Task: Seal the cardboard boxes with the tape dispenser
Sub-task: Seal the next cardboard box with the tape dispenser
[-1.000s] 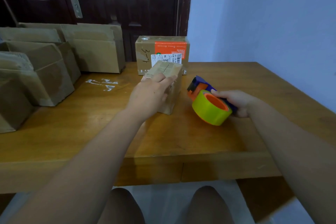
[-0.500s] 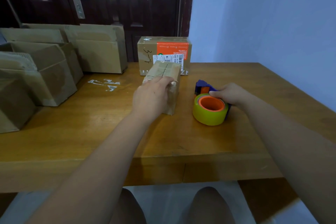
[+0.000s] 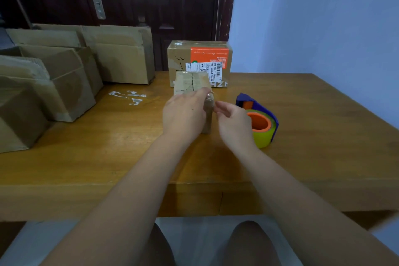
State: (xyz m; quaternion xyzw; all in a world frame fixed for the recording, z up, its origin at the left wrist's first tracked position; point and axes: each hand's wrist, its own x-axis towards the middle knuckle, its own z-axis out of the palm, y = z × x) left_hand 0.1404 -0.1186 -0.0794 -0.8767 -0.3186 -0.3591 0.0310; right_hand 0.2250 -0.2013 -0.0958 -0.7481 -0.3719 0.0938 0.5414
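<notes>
A small cardboard box [image 3: 191,82] with clear tape over its top seam stands mid-table. My left hand [image 3: 183,114] grips its near top edge and covers its front face. My right hand [image 3: 234,123] hovers just right of the box, fingers apart, holding nothing, fingertips near the box's right corner. The tape dispenser [image 3: 259,119], blue with an orange core and a yellow tape roll, lies on its side on the table to the right of my right hand.
A larger taped box [image 3: 198,58] with an orange label stands behind the small one. Flattened and open cardboard boxes [image 3: 64,75] crowd the left of the wooden table [image 3: 313,136]. White tape scraps [image 3: 128,96] stick to the tabletop. A blue wall rises right; a dark door is behind.
My right hand has set the tape dispenser down on its side, let go and moved left to the small box. My left hand has stayed on the box.
</notes>
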